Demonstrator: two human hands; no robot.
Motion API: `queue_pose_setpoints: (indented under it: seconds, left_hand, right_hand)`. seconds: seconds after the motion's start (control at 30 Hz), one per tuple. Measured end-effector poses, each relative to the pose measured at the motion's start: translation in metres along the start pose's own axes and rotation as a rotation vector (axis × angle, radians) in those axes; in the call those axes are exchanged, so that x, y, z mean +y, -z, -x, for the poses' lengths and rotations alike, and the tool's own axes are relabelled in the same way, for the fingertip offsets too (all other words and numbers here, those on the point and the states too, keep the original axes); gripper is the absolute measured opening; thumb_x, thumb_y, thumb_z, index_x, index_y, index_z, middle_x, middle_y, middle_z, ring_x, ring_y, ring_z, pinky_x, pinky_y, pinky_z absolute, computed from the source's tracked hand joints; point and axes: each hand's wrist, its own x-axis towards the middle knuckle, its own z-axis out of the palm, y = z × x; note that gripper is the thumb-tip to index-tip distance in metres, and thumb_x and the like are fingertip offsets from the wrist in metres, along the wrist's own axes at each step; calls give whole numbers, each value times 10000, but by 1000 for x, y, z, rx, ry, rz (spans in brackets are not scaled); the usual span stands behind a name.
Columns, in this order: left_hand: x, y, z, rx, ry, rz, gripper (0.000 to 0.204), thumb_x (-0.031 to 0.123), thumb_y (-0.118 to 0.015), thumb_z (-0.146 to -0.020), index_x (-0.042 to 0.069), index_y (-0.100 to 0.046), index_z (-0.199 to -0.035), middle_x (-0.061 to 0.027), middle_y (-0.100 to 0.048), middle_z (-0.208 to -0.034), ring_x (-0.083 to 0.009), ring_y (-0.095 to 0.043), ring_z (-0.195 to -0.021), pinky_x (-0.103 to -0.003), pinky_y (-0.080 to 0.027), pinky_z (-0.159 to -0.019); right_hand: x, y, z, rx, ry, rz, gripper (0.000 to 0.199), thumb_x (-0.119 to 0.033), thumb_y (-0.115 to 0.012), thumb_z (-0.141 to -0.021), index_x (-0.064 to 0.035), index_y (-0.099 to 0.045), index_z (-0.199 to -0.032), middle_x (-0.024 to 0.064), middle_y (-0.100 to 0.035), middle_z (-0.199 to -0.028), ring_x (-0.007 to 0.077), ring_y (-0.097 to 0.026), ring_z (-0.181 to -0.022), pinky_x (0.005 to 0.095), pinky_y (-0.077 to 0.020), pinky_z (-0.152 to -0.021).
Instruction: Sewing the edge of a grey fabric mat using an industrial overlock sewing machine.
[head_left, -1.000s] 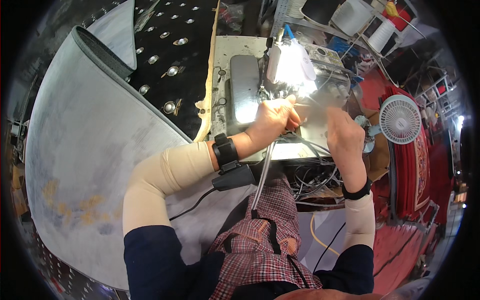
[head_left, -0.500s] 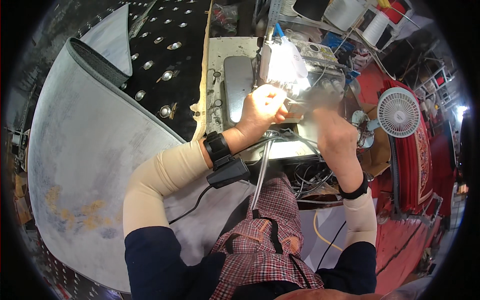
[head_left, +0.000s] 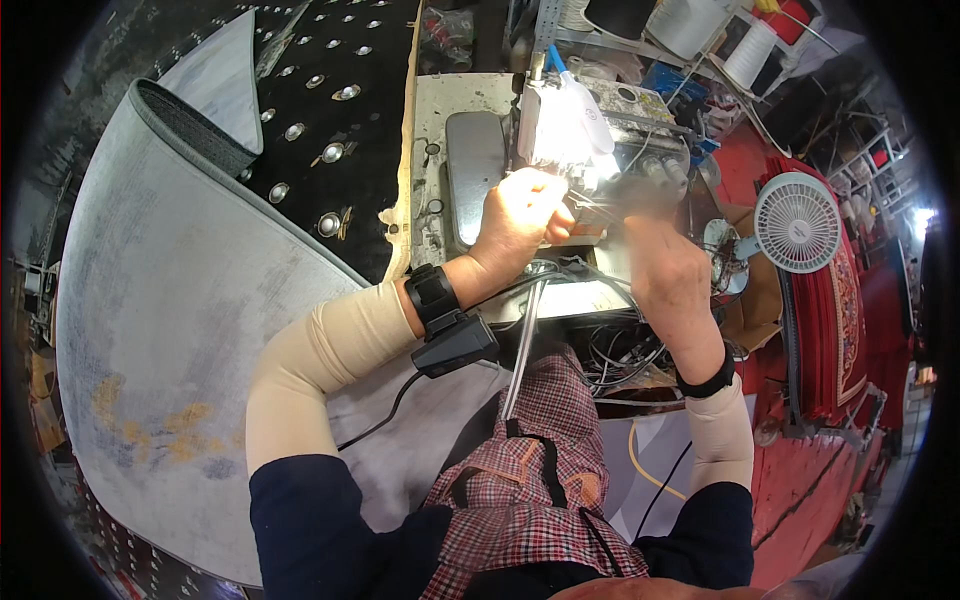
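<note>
My left hand point(head_left: 518, 222) is closed in a pinch at the brightly lit front of a sewing machine point(head_left: 620, 125). From its fingertips a thin pale strand of thread point(head_left: 592, 205) runs toward my right hand point(head_left: 670, 265). The right hand stands just right of the machine's front, its fingertips smeared by motion, so their grip does not show. A flat grey plate point(head_left: 476, 180) lies on the machine bed, left of my left hand. Glare hides the spot right at the left fingertips.
A grey carpet point(head_left: 190, 300) curls over a black table point(head_left: 310, 110) with metal studs on the left. White thread spools point(head_left: 750, 55) stand on a rack at the far right. A small white fan point(head_left: 797, 224) is on the right. Dark cables point(head_left: 620, 360) hang below the machine.
Both hands stay almost in place. The right hand has shifted very slightly left, its fingertips blurred in both frames. The thread between the hands shows more clearly now.
</note>
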Motion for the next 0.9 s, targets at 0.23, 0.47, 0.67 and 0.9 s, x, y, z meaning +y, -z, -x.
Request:
queue_pose_setpoints:
  seconds: [0.23,0.47,0.67,0.9]
  left_hand:
    - [0,1,1,-20,31,96,214,185,-484,-950,-11,-527,-1025,-92,-620,-803,-126,-608,-656,-236,-511,-621]
    - [0,4,0,-49,40,99,230,212,-498,-948,2,-518,-1039,-95,-611,-832,-128,-602,-687,-239,-508,-636]
    - [-1,4,-1,-27,57,109,200,168,-489,-944,3,-508,-1054,-115,-617,-851,-133,-607,-700,-237,-509,-640]
    - [-17,2,-3,-47,26,185,217,119,-450,-945,-12,-448,-1118,-154,-619,-908,-171,-632,-775,-249,-520,-674]
  right_hand:
    - [1,-9,1,13,-58,-128,142,-33,-613,-796,-46,-541,-917,102,-559,-694,265,-587,-589,345,-459,-516]
    - [4,-13,4,6,-89,-136,125,-35,-611,-803,-51,-544,-907,107,-571,-703,279,-585,-585,352,-454,-512]
    - [8,-13,4,40,-74,-135,119,-36,-609,-804,-53,-541,-900,109,-562,-690,284,-580,-577,357,-450,-500]
    - [14,-11,-1,-14,-86,-25,90,-59,-593,-818,-56,-529,-881,113,-556,-674,295,-581,-570,365,-451,-491]
